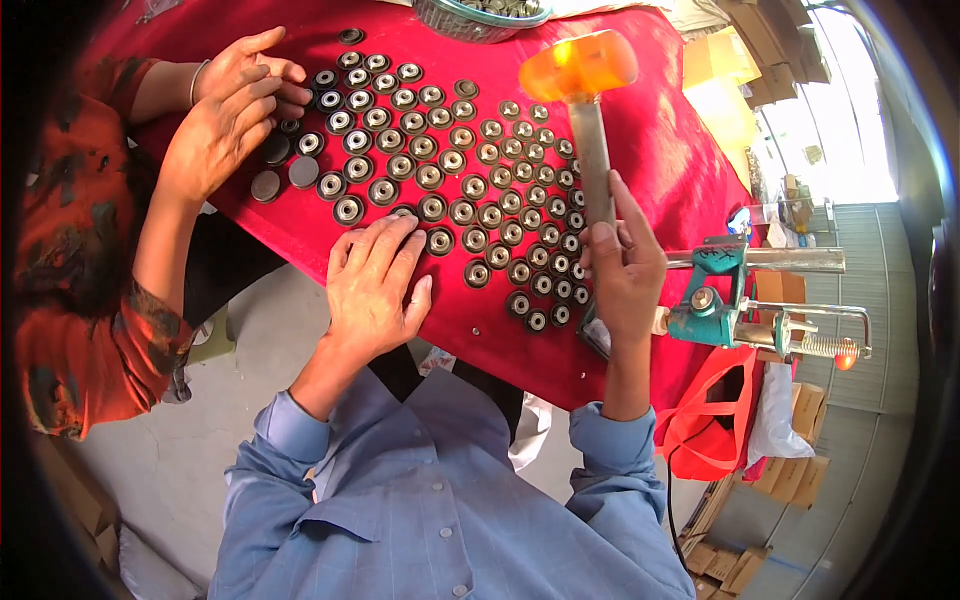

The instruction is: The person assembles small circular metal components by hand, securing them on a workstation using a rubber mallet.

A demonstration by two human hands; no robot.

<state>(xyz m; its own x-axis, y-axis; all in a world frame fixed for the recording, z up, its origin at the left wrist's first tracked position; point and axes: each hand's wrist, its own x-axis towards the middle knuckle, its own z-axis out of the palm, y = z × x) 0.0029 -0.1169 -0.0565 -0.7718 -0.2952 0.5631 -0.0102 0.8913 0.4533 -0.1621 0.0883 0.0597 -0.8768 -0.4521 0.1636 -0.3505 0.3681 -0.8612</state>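
Gripping the metal handle of a mallet [590, 100], the right hand [625, 270] is closed around the shaft, index finger extended along it, the orange head raised above the desk [680, 170]. Left hand [375, 285] lies flat, fingers spread, holding nothing, fingertips touching the nearest round metal discs [470, 170] ranked in rows on the red cloth. A second person's hands [230, 115] work discs at the far left. A teal clamp tool [740, 300] sits at the desk's right edge.
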